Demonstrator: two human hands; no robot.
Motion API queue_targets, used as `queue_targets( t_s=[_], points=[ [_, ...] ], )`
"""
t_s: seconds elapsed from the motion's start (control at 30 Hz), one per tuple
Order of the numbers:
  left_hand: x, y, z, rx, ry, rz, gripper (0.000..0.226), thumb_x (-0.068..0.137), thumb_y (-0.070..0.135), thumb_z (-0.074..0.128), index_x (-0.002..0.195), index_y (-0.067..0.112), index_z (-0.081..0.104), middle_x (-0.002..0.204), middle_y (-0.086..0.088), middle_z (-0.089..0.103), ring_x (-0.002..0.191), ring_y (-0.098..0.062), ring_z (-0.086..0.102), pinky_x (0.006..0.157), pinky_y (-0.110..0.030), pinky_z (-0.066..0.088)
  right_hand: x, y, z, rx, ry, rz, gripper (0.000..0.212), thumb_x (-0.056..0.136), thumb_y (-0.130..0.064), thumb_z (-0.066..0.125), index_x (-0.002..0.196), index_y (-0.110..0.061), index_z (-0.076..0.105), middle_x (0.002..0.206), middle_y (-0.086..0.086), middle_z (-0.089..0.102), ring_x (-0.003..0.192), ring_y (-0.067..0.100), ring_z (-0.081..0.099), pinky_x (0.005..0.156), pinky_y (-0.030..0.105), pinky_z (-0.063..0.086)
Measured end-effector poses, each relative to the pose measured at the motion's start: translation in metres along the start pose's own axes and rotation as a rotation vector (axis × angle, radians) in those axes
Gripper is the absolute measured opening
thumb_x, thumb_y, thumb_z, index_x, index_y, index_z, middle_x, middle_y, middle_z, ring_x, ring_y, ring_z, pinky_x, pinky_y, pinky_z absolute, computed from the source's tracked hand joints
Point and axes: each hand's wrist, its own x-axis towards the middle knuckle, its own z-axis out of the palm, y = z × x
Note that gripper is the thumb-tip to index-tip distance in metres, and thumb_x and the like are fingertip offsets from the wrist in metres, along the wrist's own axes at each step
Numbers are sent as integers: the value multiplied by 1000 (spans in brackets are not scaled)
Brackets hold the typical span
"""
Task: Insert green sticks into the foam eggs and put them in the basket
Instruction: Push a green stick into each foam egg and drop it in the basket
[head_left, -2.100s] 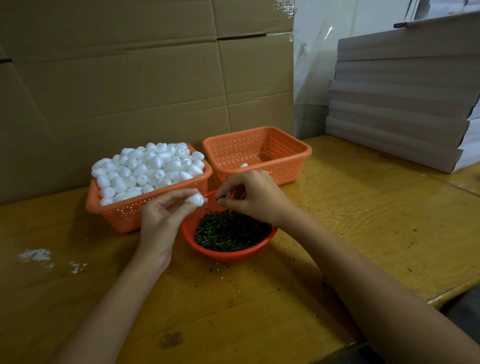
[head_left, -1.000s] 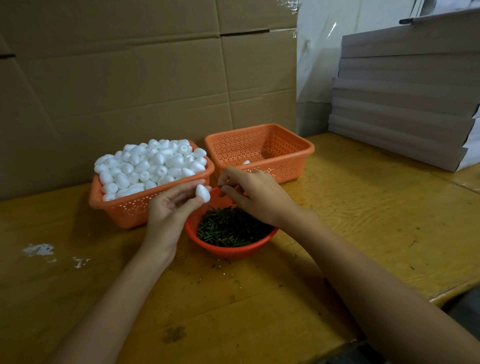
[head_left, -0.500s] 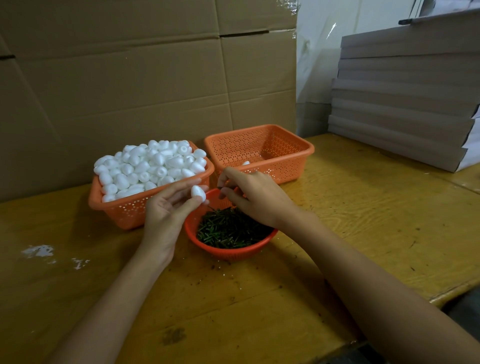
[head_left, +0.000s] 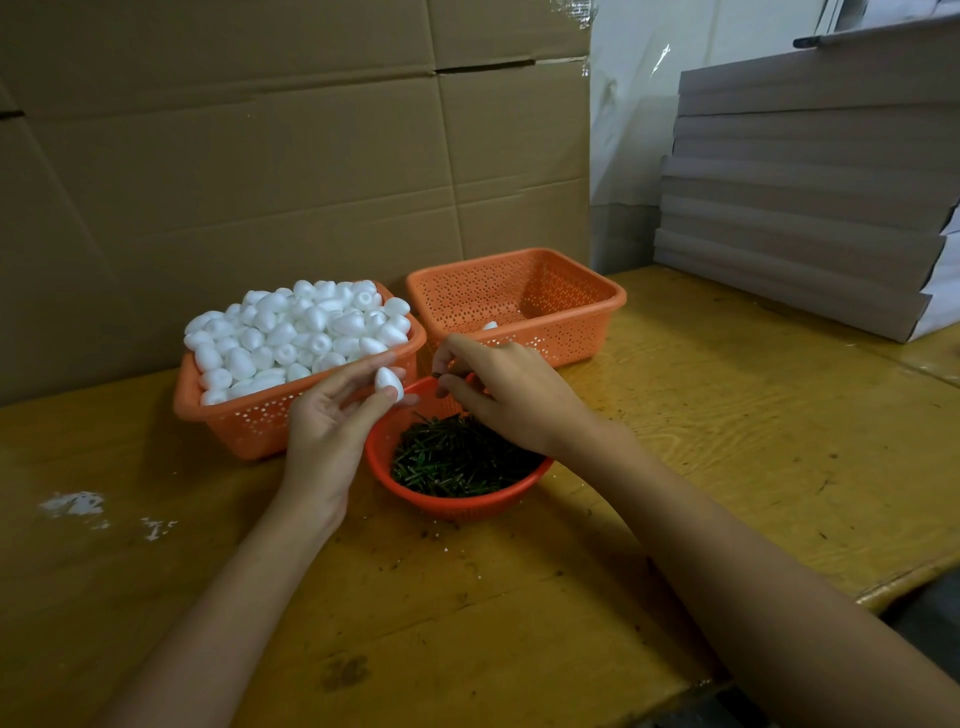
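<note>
My left hand (head_left: 332, 415) pinches one white foam egg (head_left: 389, 383) between thumb and fingertips, just above the rim of a round red bowl (head_left: 457, 504) filled with short green sticks (head_left: 457, 457). My right hand (head_left: 509, 395) hovers over the bowl, its thumb and fingers pinching a small dark stick (head_left: 438, 375) a few centimetres right of the egg. An orange basket (head_left: 249, 426) heaped with white foam eggs (head_left: 301, 327) stands at the left. A second orange basket (head_left: 571, 332) behind my right hand holds one white egg (head_left: 490, 326).
A tall cardboard wall (head_left: 291, 156) backs the yellow wooden table (head_left: 727, 441). Flat grey cardboard sheets (head_left: 810, 208) are stacked at the far right. White foam crumbs (head_left: 78, 504) lie at the left, and the table's front edge drops away at the lower right.
Both hands have lifted slightly and drawn closer over the bowl. The egg has turned in my left fingers, and my right hand keeps its stick near the egg's end.
</note>
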Motion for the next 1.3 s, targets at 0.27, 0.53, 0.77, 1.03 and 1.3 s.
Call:
queue_targets(
  t_s=[0.27, 0.53, 0.77, 1.03, 1.3],
  points=[
    [0, 4, 1, -19, 20, -23, 28, 95, 4, 74, 107, 29, 82, 120, -8, 79, 100, -32, 80, 96, -36, 63, 0, 0, 1, 4, 18, -1, 13, 104, -23, 60, 116, -19, 60, 100, -3, 76, 84, 21, 69, 72, 45, 54],
    [-1, 5, 1, -1, 22, -16, 28, 96, 7, 75, 112, 29, 81, 123, -5, 78, 98, -31, 80, 87, -27, 63, 0, 0, 1, 3, 17, -3, 13, 104, -23, 60, 116, -19, 60, 100, -4, 76, 83, 20, 69, 71, 44, 54],
    [-3, 6, 2, 16, 35, 2, 27, 91, 3, 79, 112, 20, 78, 120, -7, 79, 97, -31, 80, 91, -31, 63, 0, 0, 1, -2, 20, -7, 13, 104, -23, 60, 116, -19, 61, 100, -5, 76, 82, 17, 69, 70, 44, 54],
    [-2, 5, 2, 19, 36, 1, 42, 96, 6, 75, 132, 25, 67, 121, -5, 79, 100, -31, 80, 101, -38, 57, 0, 1, 1, 1, 19, 2, 12, 103, -24, 61, 115, -20, 60, 101, -6, 76, 80, 18, 66, 70, 44, 53],
    [-2, 6, 2, 31, 34, 3, 22, 93, -4, 73, 106, 14, 76, 120, -8, 78, 100, -33, 80, 101, -41, 61, -1, -1, 0, 10, 8, 4, 13, 104, -23, 60, 117, -19, 61, 102, -5, 76, 85, 20, 69, 72, 44, 54]
  ],
)
